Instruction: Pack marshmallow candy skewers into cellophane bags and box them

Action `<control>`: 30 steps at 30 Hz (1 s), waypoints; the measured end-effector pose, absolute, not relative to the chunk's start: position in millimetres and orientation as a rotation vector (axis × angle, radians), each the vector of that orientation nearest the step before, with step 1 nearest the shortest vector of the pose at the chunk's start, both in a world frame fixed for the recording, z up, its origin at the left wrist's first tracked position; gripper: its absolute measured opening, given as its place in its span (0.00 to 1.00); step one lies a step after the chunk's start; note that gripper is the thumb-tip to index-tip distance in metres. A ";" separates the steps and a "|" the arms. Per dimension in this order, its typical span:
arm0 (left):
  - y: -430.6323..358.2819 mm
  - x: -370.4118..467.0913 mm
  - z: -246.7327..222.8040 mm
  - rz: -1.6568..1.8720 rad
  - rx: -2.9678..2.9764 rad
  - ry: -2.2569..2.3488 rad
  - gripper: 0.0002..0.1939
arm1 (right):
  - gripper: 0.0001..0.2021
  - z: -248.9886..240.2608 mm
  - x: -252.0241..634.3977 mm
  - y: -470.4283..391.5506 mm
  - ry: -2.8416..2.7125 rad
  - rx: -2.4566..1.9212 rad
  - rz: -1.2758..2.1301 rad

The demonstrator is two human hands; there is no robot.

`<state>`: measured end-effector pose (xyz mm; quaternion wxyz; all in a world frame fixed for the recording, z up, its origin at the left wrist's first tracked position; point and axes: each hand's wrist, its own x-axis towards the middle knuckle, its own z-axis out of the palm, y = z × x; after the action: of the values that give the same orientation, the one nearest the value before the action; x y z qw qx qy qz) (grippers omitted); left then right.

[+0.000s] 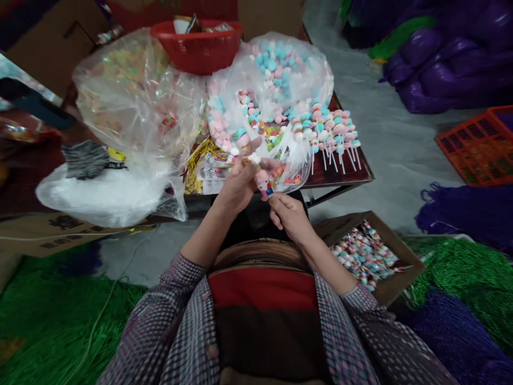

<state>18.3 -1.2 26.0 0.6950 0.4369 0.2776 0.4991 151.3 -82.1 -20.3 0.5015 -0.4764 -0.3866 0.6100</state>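
Observation:
Over the table's front edge I hold a marshmallow candy stick [263, 182], which seems to be in a clear, printed wrapper with a pink cartoon figure. My left hand [239, 184] is closed around its upper part. The fingers of my right hand [289, 213] pinch its lower end, where the stick itself is hidden. Just beyond my hands lies an open plastic bag [298, 168] with colourful gummy candies. Flat printed wrappers [212, 172] and gold twist ties [204, 152] are left of my left hand. Several finished marshmallow sticks [326, 128] lie at the table's right end.
Large bags of pink and blue marshmallows [276, 59] and gummies [124, 80] fill the back, beside a red basket [196, 51]. A cardboard box [404, 272] of wrapped candies stands low right. Green netting [52, 310], purple sacks [449, 69] and an orange crate [476, 144] surround the table.

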 end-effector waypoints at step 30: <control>-0.3 3.4 -9.8 1.100 1.426 0.891 0.27 | 0.26 -18.2 152.8 -65.3 -1.151 -1.335 1.127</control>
<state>3.4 -0.3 -9.8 0.5364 0.5989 0.3744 0.4620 152.8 -65.3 -18.2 0.5009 -0.5523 -0.4760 0.4664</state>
